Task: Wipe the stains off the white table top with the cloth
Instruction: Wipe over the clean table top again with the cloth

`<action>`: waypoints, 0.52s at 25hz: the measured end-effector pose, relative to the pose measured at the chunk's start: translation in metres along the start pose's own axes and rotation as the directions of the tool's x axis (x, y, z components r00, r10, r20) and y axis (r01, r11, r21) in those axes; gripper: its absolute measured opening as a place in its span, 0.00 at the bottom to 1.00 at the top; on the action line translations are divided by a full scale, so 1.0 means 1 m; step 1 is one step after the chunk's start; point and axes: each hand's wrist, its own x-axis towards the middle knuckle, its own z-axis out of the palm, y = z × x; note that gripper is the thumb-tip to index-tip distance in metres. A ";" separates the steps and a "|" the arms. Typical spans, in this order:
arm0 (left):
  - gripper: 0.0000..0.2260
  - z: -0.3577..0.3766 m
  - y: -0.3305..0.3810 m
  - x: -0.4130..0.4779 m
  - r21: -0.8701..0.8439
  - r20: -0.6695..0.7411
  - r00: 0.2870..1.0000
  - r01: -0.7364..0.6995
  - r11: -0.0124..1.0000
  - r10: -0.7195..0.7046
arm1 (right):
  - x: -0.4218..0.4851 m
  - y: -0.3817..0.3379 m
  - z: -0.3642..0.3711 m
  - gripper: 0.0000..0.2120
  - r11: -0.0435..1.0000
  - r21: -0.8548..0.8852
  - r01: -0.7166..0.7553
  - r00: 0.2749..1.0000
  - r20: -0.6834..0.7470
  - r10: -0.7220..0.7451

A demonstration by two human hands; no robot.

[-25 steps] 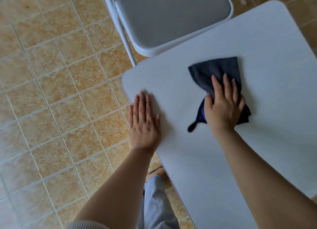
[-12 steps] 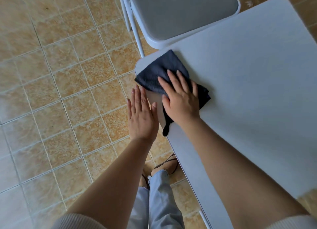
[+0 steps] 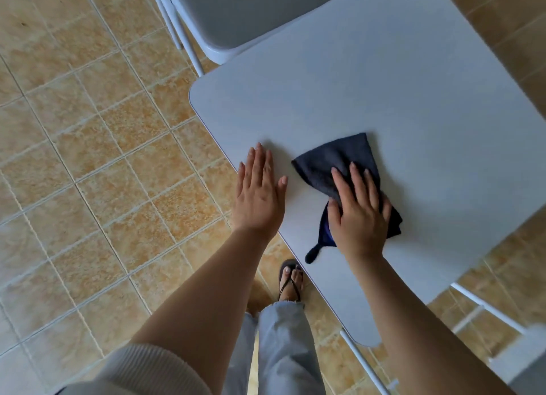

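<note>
A dark blue-grey cloth point(image 3: 335, 158) lies folded on the white table top point(image 3: 369, 84), near its front left edge. My right hand point(image 3: 359, 214) presses flat on the cloth's near half, fingers spread forward. A thin loop of the cloth trails off below the hand toward the table edge. My left hand point(image 3: 260, 193) lies flat and empty on the table's left edge, just left of the cloth. I cannot make out any stains on the table top.
A grey padded folding chair point(image 3: 248, 13) stands at the far side, its seat tucked against the table's back left edge. White table legs point(image 3: 487, 309) show at lower right. Tan tiled floor surrounds everything; my sandalled foot point(image 3: 291, 279) is under the near edge.
My right hand has slid the cloth from the table's far left corner back toward me along the left edge. The left hand stays flat on the edge.
</note>
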 end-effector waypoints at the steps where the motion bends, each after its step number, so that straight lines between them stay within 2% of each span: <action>1: 0.30 0.003 0.002 0.000 0.001 0.003 1.000 -0.012 1.000 0.012 | 0.015 -0.004 0.004 0.25 0.995 0.026 -0.097 0.995 -0.010 0.097; 3: 0.31 0.008 0.004 0.002 -0.009 -0.025 1.000 -0.008 1.000 0.008 | 0.041 -0.022 0.011 0.25 0.979 0.074 -0.188 0.982 -0.015 0.190; 4: 0.30 0.010 0.005 0.003 -0.015 -0.049 0.999 -0.004 1.000 0.003 | 0.048 -0.030 0.014 0.25 0.979 0.091 -0.185 0.982 -0.020 0.187; 7: 0.29 0.014 0.009 0.005 -0.028 -0.097 0.995 0.014 1.000 -0.017 | 0.027 -0.038 0.012 0.23 0.991 0.125 -0.044 0.998 -0.047 0.050; 9: 0.28 0.015 0.018 0.006 -0.027 -0.109 0.994 0.021 0.999 -0.024 | -0.012 -0.028 0.001 0.24 0.990 0.138 0.042 0.999 -0.014 -0.040; 11: 0.28 0.017 0.029 0.004 -0.009 -0.102 0.995 -0.010 1.000 0.009 | -0.054 -0.009 -0.009 0.25 0.987 0.138 0.080 0.996 0.032 -0.086; 13: 0.27 0.024 0.046 0.003 0.015 -0.078 0.993 -0.090 0.996 0.090 | -0.087 0.024 -0.018 0.24 0.993 0.106 0.059 0.997 0.038 -0.064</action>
